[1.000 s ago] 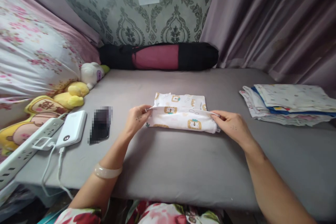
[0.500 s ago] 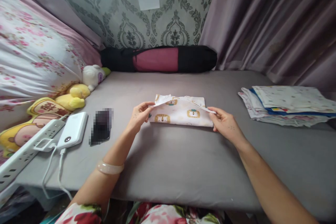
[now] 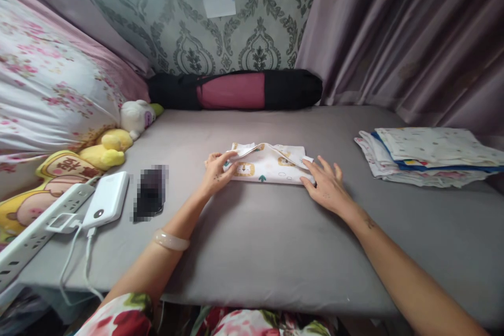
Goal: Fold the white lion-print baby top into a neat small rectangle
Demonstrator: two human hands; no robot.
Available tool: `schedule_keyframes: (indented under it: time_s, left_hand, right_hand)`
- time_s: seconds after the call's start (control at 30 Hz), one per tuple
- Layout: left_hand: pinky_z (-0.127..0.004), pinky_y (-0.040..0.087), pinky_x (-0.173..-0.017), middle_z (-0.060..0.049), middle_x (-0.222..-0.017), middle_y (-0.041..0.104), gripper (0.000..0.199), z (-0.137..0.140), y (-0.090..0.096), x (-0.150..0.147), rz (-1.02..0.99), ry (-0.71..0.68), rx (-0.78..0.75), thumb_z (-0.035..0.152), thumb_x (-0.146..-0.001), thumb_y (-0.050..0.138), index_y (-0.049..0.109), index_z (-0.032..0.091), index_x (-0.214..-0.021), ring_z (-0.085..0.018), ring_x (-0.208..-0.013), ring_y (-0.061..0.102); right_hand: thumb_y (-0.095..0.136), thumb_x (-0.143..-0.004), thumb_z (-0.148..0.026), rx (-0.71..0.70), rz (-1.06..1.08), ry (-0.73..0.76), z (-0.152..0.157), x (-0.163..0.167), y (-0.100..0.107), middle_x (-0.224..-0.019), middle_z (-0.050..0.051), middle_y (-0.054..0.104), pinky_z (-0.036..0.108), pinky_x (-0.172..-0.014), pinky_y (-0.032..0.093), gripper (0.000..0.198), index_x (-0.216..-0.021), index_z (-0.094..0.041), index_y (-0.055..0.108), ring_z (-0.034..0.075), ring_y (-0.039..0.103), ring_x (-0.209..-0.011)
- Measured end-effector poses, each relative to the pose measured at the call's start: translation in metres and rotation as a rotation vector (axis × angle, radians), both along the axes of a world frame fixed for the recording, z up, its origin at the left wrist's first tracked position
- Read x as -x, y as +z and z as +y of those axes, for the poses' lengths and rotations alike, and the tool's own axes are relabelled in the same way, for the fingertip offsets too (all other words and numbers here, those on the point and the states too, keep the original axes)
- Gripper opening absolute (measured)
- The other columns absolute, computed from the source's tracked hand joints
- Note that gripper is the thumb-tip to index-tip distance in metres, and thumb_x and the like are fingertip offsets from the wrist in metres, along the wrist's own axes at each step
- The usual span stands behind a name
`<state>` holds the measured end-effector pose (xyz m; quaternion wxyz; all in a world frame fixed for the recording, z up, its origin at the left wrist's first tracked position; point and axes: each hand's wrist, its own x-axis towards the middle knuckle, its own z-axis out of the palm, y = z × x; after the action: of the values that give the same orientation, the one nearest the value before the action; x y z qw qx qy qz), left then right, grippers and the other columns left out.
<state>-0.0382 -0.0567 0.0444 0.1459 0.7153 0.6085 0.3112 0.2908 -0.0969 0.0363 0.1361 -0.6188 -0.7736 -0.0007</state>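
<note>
the folded lion-print cloth [image 3: 270,164] lies mid-bed on the grey sheet [image 3: 252,241]; left hand [image 3: 217,172] pinches its left edge; right hand [image 3: 326,184] rests flat and open on its right corner.

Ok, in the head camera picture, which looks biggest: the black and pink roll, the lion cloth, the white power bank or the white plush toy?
1. Black and pink roll, clearly the widest.
2. Lion cloth, folded under both hands.
3. White power bank.
4. White plush toy.
The last two look close, and the power bank lies nearer the camera, so that order is unsure.
</note>
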Motion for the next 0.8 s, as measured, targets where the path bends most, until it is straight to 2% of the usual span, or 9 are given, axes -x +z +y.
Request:
schedule_keyframes:
  time_s: [0.13,0.63,0.8]
  left_hand:
    - [-0.047,0.030,-0.105,-0.008,-0.114,0.064,0.039,0.006,-0.003,-0.003,0.048,-0.010,0.014,0.035,-0.087,0.055,0.062,0.028,-0.125,-0.028,-0.120,0.046]
    - [-0.052,0.029,-0.105,-0.009,-0.120,0.066,0.042,0.030,-0.020,-0.012,0.051,0.029,0.068,0.035,-0.086,0.052,0.061,0.027,-0.127,-0.031,-0.120,0.046]
    - [-0.056,0.026,-0.106,-0.009,-0.133,0.061,0.059,0.030,-0.021,-0.014,0.062,0.016,0.142,0.035,-0.086,0.049,0.042,0.026,-0.145,-0.035,-0.127,0.042]
  right_hand:
    - [0.032,-0.098,-0.041,0.033,-0.022,-0.010,0.005,0.002,-0.002,-0.142,0.012,0.053,0.063,-0.113,0.013,0.054,-0.147,-0.019,0.039,0.033,0.025,-0.144]
    - [0.027,-0.098,-0.040,0.129,-0.022,-0.051,0.021,0.008,-0.007,-0.147,0.014,0.047,0.063,-0.113,0.013,0.057,-0.149,-0.016,0.034,0.034,0.025,-0.144]
    - [0.028,-0.098,-0.041,0.154,-0.009,-0.069,0.025,0.008,-0.011,-0.150,0.012,0.043,0.063,-0.113,0.015,0.060,-0.153,-0.018,0.025,0.035,0.027,-0.143]
